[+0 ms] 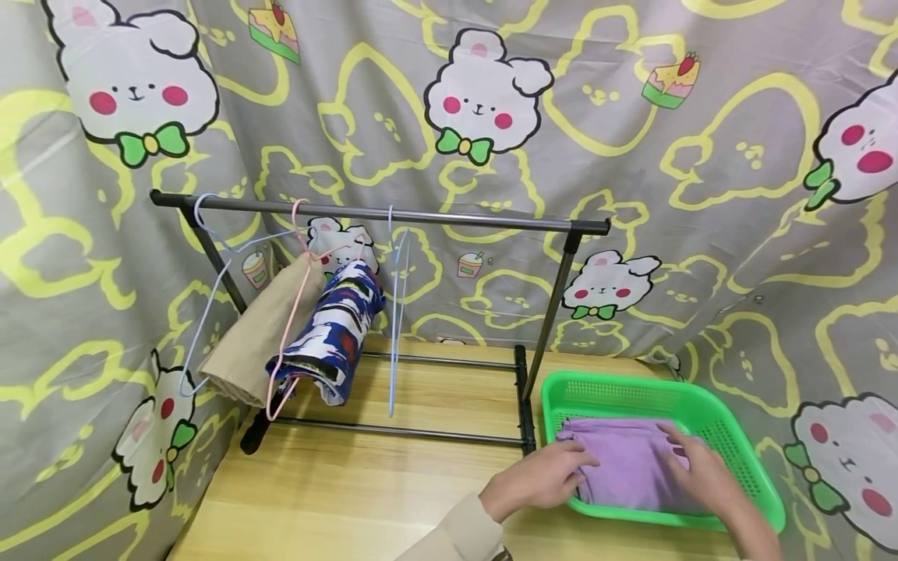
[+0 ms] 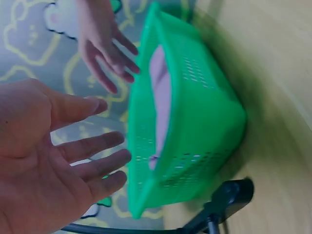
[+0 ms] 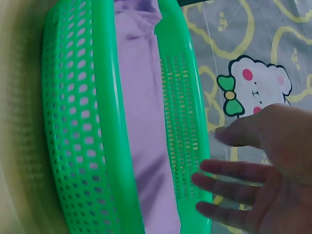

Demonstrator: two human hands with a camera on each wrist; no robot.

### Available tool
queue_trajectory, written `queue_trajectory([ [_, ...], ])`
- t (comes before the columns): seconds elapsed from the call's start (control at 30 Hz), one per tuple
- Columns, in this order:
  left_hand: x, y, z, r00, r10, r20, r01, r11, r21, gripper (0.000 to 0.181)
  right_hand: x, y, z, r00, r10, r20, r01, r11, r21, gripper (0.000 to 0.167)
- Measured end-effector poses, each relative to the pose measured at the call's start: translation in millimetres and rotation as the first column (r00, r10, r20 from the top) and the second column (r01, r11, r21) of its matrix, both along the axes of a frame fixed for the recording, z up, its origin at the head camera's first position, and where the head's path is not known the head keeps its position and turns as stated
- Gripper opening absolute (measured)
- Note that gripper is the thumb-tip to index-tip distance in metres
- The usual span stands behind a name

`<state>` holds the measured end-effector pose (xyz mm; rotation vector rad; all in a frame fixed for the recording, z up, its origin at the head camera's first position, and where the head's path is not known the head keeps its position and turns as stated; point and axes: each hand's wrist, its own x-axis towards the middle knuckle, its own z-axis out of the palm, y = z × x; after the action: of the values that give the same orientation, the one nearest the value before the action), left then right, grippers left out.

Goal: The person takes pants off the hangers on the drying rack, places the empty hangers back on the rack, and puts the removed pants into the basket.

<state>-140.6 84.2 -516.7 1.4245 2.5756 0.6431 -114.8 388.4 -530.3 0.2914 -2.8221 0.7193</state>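
Fingers [image 3: 229,189] of both hands are hanging loosely apart, with gaps showing between them in each wrist view. One purple cloth [image 1: 624,460] is lying folded below the fingertips, inside one green basket [image 1: 631,397] with perforated walls. The left hand [image 1: 550,477] is hovering over the cloth's left part and the right hand [image 1: 705,471] over its right part; both wrist views are showing space between fingers and fabric.

Beside the basket, one dark rack [image 1: 449,217] is standing on the wood-patterned table [image 1: 316,499]. Three hangers are hanging from its bar: two blue hangers [image 1: 394,335] at the outer places and one pink hanger [image 1: 284,335] between them. Two garments are hanging toward the left: one beige garment [image 1: 263,339] and one blue, white and red patterned garment [image 1: 337,327].

Behind everything, a grey curtain [image 1: 610,179] is showing several white rabbit heads [image 1: 484,101], two cake slices [image 1: 671,82] and two cups [image 1: 470,265]. Beside the right-hand cup, a dark mark [image 1: 489,262] is appearing too small to read.
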Motion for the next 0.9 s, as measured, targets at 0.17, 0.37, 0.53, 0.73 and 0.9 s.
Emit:
queue_trajectory([
  [0.17,14.8,-18.4,13.3,0.999,-0.021,-0.037,0.023,0.998,0.064,0.034,-6.0,-17,3.5,0.993,-0.012,-0.114,0.004,0.998,-0.070,0.048],
  [0.37,19.6,-44.8,31.8,0.999,0.027,-0.030,-0.021,0.979,0.204,0.036,-14.6,-42,20.9,0.991,-0.024,-0.130,0.001,0.984,-0.175,0.049],
  [0.53,23.8,-70.4,53.5,0.997,0.077,-0.022,-0.064,0.930,0.361,0.035,-22.5,-60,33.4,0.993,-0.032,-0.109,0.002,0.965,-0.262,0.050],
  [0.73,33.1,-100.5,75.9,0.991,0.129,-0.024,-0.104,0.880,0.463,0.034,-39.6,-85,44.6,0.989,-0.057,-0.139,0.002,0.930,-0.366,0.046],
  [0.9,45.3,-126.1,98.5,0.980,0.193,-0.054,-0.138,0.845,0.516,0.036,-57.1,-108,49.3,0.987,-0.028,-0.157,-0.045,0.895,-0.443,0.041],
])
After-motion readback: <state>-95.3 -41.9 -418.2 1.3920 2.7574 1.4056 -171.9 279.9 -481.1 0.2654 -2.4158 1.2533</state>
